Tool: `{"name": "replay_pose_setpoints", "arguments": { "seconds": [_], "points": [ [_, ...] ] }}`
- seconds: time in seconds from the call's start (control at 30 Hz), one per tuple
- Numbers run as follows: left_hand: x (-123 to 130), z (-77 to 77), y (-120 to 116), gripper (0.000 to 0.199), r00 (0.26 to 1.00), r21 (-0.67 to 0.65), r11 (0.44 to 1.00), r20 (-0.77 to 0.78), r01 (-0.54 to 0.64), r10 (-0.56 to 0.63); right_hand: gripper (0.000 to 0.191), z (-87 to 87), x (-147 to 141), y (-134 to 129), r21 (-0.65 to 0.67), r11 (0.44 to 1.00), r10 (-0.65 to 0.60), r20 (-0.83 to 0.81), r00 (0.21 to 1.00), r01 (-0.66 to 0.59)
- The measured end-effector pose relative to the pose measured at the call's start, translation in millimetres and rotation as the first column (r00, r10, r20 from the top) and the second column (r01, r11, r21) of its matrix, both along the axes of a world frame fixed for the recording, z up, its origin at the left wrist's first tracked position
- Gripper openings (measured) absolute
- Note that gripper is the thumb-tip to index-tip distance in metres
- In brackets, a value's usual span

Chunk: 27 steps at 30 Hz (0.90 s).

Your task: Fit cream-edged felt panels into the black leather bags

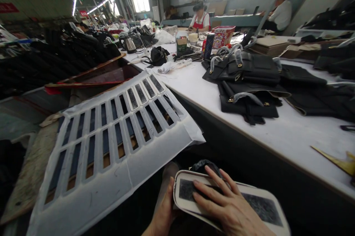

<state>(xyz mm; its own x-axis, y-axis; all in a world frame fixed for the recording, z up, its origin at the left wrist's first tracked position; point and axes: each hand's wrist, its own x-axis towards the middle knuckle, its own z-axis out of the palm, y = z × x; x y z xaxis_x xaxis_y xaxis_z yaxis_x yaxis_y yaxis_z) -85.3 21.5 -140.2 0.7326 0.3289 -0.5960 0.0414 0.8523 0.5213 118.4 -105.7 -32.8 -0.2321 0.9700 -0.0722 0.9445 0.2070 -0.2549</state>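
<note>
In the head view, a rounded oblong off-white panel [264, 191] with a dark, fuzzy rectangle down its middle lies tilted in front of me. It looks like the base of a bag, with a black strap-like part [203, 164] showing behind it. My left hand [164, 206] grips its left end, thumb along the edge; its other fingers are hidden underneath. Across the face of the panel lies my right hand [222, 199], flat with fingers stretched and slightly apart, its fingertips on the dark strip.
On the left, a white slotted sheet [158, 154] holds several dark strips with pale borders [137, 95]. Black handbags [249, 69] with wrapped handles lie on the white table [299, 143]. Farther back are a kettle [129, 44], a patterned tub [223, 35] and a person in a red apron [201, 21].
</note>
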Motion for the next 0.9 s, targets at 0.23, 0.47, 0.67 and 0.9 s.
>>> {"name": "replay_pose_setpoints", "arguments": {
  "seconds": [0.23, 0.47, 0.67, 0.9],
  "points": [
    [5, 30.0, 2, 0.08, 0.992, -0.1, 0.989, 0.082, 0.109, -0.101, 0.056, -0.4, 2, -1, 0.094, 0.996, 0.006, 0.005, 1.0, -0.006],
    [12, 50.3, 7, 0.081, 0.971, -0.154, 0.967, 0.157, 0.205, -0.181, 0.061, -0.7, 2, -1, -0.001, 0.999, -0.046, -0.166, 0.985, 0.046],
    [15, 52.0, 4, 0.079, 0.973, -0.193, 0.962, 0.169, 0.192, -0.16, 0.06, 1.0, 3, -3, -0.115, 0.99, -0.115, -0.344, 0.932, 0.08],
    [12, 42.9, 5, 0.076, 0.963, -0.173, 0.963, 0.213, 0.204, -0.166, 0.061, 15.2, 3, 0, -0.273, 0.958, -0.202, -0.438, 0.876, 0.084]
  ]
}}
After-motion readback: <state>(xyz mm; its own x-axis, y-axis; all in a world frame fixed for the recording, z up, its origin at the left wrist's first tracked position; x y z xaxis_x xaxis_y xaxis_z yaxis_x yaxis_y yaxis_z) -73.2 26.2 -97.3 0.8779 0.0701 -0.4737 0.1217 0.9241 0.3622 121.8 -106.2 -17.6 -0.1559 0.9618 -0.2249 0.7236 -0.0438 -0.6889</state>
